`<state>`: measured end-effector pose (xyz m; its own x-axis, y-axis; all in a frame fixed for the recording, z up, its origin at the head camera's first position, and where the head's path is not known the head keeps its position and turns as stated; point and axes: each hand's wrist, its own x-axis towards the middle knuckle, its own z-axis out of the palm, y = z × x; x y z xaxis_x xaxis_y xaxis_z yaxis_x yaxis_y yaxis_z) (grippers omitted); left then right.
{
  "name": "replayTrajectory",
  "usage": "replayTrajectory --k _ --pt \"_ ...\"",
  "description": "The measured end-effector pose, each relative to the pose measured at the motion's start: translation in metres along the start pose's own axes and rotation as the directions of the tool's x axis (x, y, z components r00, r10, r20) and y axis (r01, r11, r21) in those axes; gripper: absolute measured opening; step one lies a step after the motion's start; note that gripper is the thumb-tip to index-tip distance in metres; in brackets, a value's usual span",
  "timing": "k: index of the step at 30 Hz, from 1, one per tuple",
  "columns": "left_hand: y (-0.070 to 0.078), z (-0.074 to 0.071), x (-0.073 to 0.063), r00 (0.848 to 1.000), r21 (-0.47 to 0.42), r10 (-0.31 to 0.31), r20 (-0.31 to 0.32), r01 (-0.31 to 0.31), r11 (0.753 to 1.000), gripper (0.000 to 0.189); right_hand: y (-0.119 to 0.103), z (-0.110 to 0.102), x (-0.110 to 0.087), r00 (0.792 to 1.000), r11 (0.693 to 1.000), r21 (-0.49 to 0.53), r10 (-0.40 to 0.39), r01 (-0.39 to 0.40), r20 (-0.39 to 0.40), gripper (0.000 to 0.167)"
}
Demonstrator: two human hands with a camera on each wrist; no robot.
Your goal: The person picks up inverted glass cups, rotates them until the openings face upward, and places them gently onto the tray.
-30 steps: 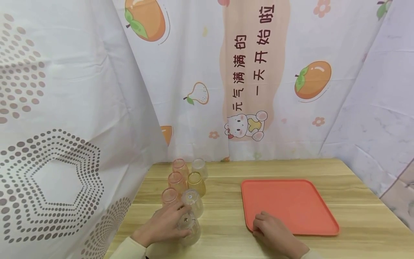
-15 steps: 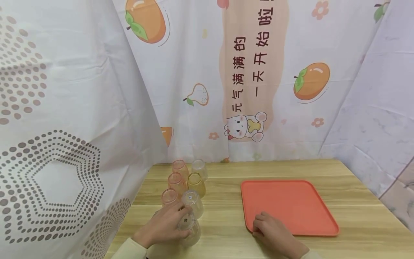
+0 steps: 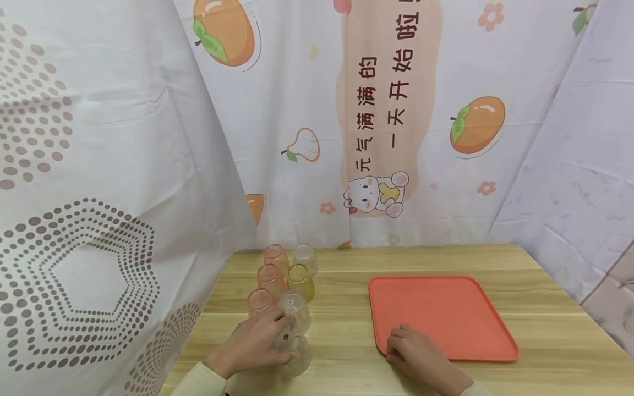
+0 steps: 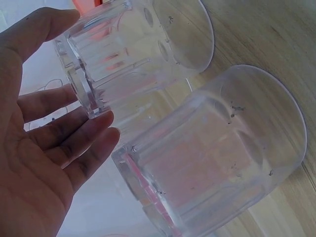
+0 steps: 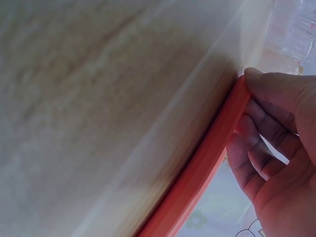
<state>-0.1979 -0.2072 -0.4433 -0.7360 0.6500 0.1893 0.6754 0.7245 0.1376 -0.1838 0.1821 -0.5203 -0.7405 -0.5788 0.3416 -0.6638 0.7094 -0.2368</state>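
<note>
- Fingers [image 4: 94,153] of the left hand [image 3: 255,344]: part-curled, thumb opposed, gripping the base of one clear cup [image 4: 133,54].
- Held cup: mouth-down, at the left of the wooden table [image 3: 342,341]; whether lifted, cannot tell.
- Second clear cup [image 4: 212,153]: just beside; a straight lift seems safest against knocking it.
- Cup wall: likely slippery; even, firm pressure advised.
- Right hand [image 3: 421,357]: pinching the red tray [image 3: 446,313] near its corner; light steadying should suffice.
</note>
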Motion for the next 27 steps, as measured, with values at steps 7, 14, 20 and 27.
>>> replayTrajectory --k 7,14,20,27 --pt "0.0 0.003 0.002 0.996 0.046 0.072 -0.044 -0.07 0.996 0.06 -0.001 -0.001 0.001 1.0 1.0 -0.009 -0.007 0.007 -0.012 0.025" --pt "0.001 0.005 0.006 0.981 0.133 0.142 -0.134 -0.124 0.983 0.059 -0.002 0.0 0.0 1.0 1.0 -0.002 0.004 -0.004 0.008 0.025" --pt "0.005 0.004 0.009 0.973 0.129 0.161 -0.166 -0.14 0.982 0.056 -0.002 -0.001 0.0 1.0 1.0 -0.002 0.001 -0.001 0.006 0.024" --pt "0.008 0.007 0.011 0.978 0.075 0.144 -0.149 -0.134 0.988 0.05 -0.002 -0.001 0.0 1.0 1.0 -0.012 0.006 -0.006 0.0 0.025"
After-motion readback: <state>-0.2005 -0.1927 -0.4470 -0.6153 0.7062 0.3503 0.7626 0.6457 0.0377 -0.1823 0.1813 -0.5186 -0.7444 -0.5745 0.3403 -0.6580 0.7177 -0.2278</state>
